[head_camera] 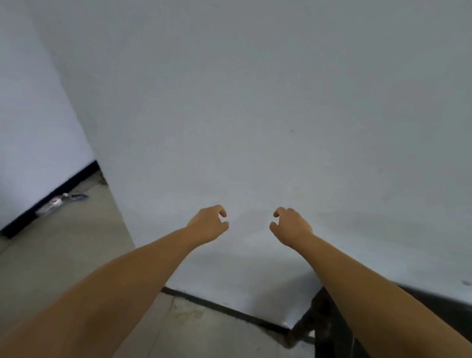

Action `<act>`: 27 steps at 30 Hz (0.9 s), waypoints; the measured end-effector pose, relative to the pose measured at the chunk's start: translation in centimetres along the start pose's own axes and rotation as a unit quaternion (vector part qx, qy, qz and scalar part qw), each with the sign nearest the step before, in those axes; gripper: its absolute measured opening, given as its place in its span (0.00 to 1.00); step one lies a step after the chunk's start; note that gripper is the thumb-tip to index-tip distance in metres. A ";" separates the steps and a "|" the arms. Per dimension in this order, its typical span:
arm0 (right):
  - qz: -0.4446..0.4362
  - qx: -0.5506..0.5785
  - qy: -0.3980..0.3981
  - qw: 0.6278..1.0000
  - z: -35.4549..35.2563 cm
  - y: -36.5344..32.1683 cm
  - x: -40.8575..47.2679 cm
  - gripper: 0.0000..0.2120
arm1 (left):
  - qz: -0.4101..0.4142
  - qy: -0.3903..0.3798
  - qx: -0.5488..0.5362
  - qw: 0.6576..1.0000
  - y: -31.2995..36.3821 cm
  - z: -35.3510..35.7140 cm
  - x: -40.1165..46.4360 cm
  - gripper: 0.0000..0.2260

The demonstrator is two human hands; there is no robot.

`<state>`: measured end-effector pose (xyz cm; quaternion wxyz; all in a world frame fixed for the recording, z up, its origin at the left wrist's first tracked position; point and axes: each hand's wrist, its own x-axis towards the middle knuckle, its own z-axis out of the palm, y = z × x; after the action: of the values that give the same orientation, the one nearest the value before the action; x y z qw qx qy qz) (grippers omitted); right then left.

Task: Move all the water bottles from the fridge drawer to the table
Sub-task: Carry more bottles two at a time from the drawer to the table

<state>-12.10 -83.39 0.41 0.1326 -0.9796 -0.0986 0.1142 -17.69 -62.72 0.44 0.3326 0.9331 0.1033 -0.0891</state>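
Facing a bare wall, left hand (208, 224) and right hand (289, 226) loosely curled and empty, should turn fridgeward before reaching.

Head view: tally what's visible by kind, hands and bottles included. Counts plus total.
Hands: 2, left hand and right hand, both holding nothing
Bottles: 1, what looks like a plastic bottle lying on the floor by the wall; too blurred to be sure
Dark furniture: 1, dark frame at lower right
Total: 4
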 end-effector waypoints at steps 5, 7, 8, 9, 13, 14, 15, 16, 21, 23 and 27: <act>-0.096 -0.016 -0.015 0.995 2.8 -11.9 0.1 0.20 | -0.082 0.080 -0.038 0.993 -10.3 -6.4 -5.7 0.10; -0.132 -0.011 -0.023 0.991 4.8 -17.3 -0.3 0.19 | -0.113 0.104 -0.038 0.987 -14.4 -8.9 -8.6 0.07; -0.146 -0.013 -0.025 0.989 5.4 -19.2 -0.7 0.19 | -0.121 0.117 -0.032 0.985 -15.8 -9.8 -9.4 0.06; -0.180 -0.016 -0.031 0.983 6.7 -23.0 -1.7 0.19 | -0.149 0.138 -0.031 0.979 -18.6 -11.5 -11.5 0.07; -0.290 -0.021 -0.053 0.955 10.9 -36.0 -5.7 0.17 | -0.246 0.219 -0.035 0.944 -27.5 -17.8 -19.1 0.14; -0.308 -0.024 -0.061 0.949 11.6 -38.5 -6.7 0.17 | -0.260 0.235 -0.046 0.935 -29.3 -18.8 -20.7 0.14; -0.333 -0.024 -0.069 0.940 12.7 -41.5 -7.9 0.17 | -0.276 0.252 -0.055 0.926 -31.3 -20.0 -23.0 0.14; -0.349 -0.024 -0.077 0.934 13.4 -43.9 -8.8 0.17 | -0.285 0.264 -0.060 0.919 -32.9 -20.8 -24.8 0.14; -0.423 -0.041 -0.115 0.898 16.8 -52.8 -13.1 0.16 | -0.321 0.292 -0.034 0.900 -38.7 -23.0 -32.7 0.10; -0.450 -0.055 -0.131 0.882 18.3 -56.0 -14.8 0.18 | -0.333 0.319 -0.055 0.885 -40.3 -23.0 -35.8 0.09; -0.527 -0.076 -0.163 0.831 21.8 -62.9 -18.7 0.17 | -0.401 0.369 -0.091 0.833 -43.9 -22.8 -42.1 0.11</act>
<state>-45.62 -22.87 1.37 0.0800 -0.7531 -0.6285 0.1772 -67.10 -20.48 1.30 0.2880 0.7390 0.5914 0.1457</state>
